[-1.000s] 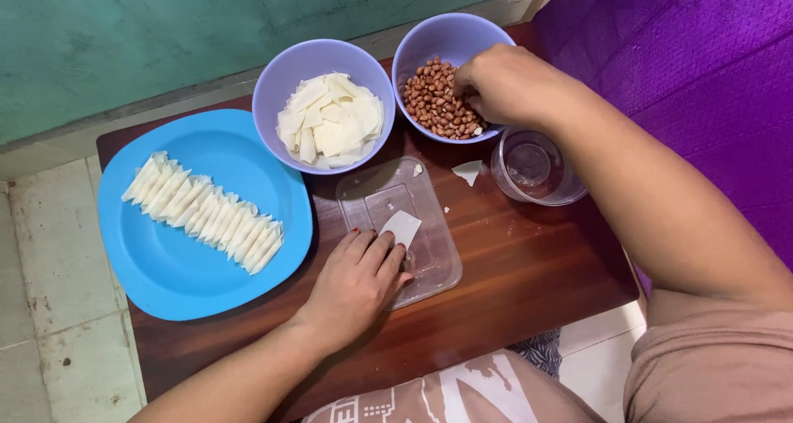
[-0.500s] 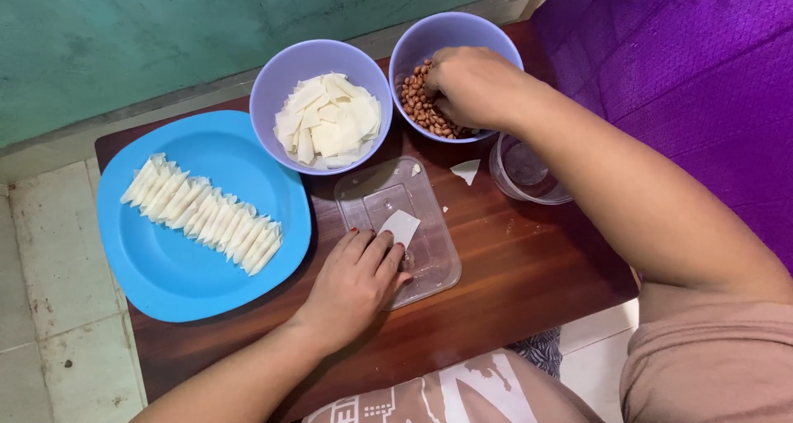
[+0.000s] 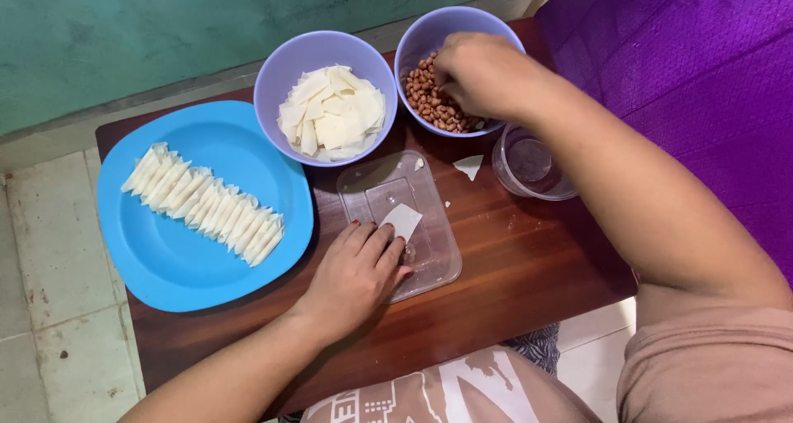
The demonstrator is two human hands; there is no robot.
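Observation:
My left hand (image 3: 355, 276) rests flat on a clear plastic lid (image 3: 429, 254), its fingertips on a small white wrapper square (image 3: 401, 220). My right hand (image 3: 483, 74) reaches into a purple bowl of peanuts (image 3: 429, 101), fingers curled down among the nuts; what they pinch is hidden. Another purple bowl (image 3: 285, 76) to the left holds cut white wrapper pieces (image 3: 332, 113). On a blue plate (image 3: 173, 262) lies a diagonal row of folded white wrappers (image 3: 202, 204).
Everything sits on a small dark wooden table (image 3: 512, 274). A clear glass (image 3: 529, 163) stands right of the lid, under my right forearm. A loose wrapper scrap (image 3: 468, 166) lies near it. Purple cloth (image 3: 694, 68) is at the right, tiled floor (image 3: 41, 249) at the left.
My right hand has moved left and deeper into the peanut bowl, now covering more of the nuts. My left hand has stayed on the wrapper square.

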